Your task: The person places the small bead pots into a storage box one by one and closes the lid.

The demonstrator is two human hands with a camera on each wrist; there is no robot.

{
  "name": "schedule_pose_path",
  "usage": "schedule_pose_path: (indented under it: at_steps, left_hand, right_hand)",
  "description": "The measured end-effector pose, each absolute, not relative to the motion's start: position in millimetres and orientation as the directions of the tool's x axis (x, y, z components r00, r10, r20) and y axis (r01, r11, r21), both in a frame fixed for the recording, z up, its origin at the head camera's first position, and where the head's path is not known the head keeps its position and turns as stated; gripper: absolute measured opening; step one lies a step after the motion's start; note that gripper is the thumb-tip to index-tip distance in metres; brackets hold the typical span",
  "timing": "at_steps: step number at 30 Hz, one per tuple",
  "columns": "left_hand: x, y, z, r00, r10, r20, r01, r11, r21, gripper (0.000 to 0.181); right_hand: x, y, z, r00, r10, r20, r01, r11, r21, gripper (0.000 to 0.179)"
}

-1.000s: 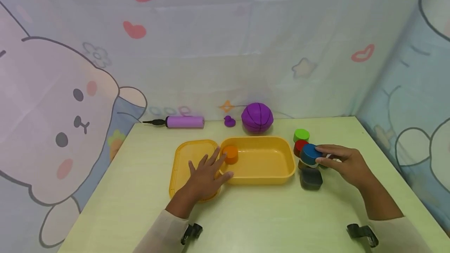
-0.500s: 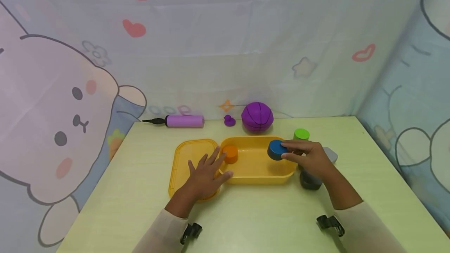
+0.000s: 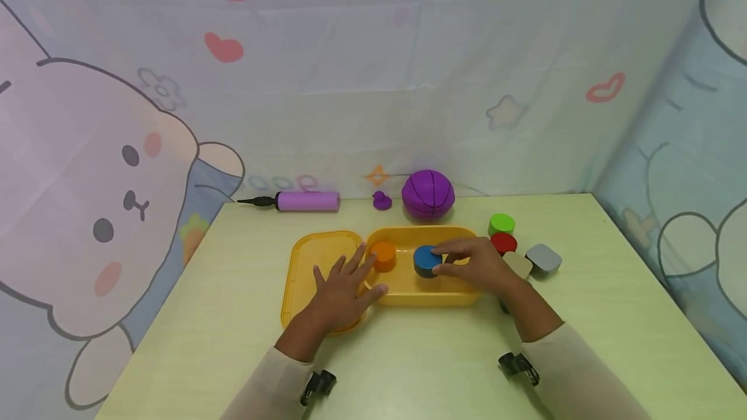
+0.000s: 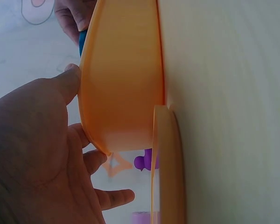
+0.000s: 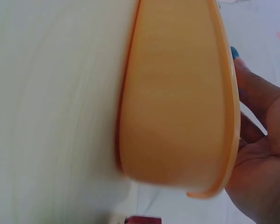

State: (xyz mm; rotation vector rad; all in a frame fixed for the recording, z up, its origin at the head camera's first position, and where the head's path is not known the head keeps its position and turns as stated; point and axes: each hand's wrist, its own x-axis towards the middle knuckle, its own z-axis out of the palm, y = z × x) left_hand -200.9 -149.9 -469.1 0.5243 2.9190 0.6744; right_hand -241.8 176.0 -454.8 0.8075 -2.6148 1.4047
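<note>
Thumb and fingers of my right hand (image 3: 475, 264) pinch a short blue cylinder (image 3: 427, 261) inside the yellow box (image 3: 428, 300), right of an orange cylinder (image 3: 383, 256) in the same box. My left hand (image 3: 341, 293) lies with spread fingers at the box's left end. In the left wrist view its thumb and fingertips touch the rim of the box (image 4: 121, 79). Beneath that hand, a flat yellow lid (image 3: 318, 264) lies on the table. The right wrist view shows the box's outer wall (image 5: 177, 93), which hides most of the blue cylinder.
Right of the box stand a green cylinder (image 3: 501, 224), a red cylinder (image 3: 504, 242), a beige block (image 3: 517, 264) and a grey block (image 3: 543, 258). My right forearm mostly covers a black block. Along the back are a purple pump (image 3: 307, 201), a duck (image 3: 382, 200) and a ball (image 3: 428, 194).
My right hand has carried the blue cylinder leftward from the group at the right into the box, uncovering the grey and beige blocks. My left hand has stayed in place.
</note>
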Motion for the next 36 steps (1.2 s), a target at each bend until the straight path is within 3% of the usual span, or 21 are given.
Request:
schedule_pose_path:
  at_steps: [10, 21, 36]
  left_hand:
    - [-202.2, -148.9, -467.7, -0.936, 0.349, -0.041, 0.3, 0.854, 0.426, 0.08]
    - [-202.5, -149.6, -468.8, -0.933, 0.358, -0.042, 0.304, 0.845, 0.439, 0.081]
    - [-201.3, -150.1, -468.7, -0.933, 0.358, -0.029, 0.31, 0.842, 0.442, 0.08]
  right_hand:
    - [-248.1, 151.2, -452.8, -0.85, -0.461, 0.255, -0.486, 0.5, -0.717, 0.03]
    - [-247.0, 131.6, -453.9, -0.888, -0.451, 0.093, -0.354, 0.54, -0.764, 0.029]
    - [-250.9, 106.0, -457.6, -0.841, -0.53, 0.111, -0.422, 0.513, -0.748, 0.027]
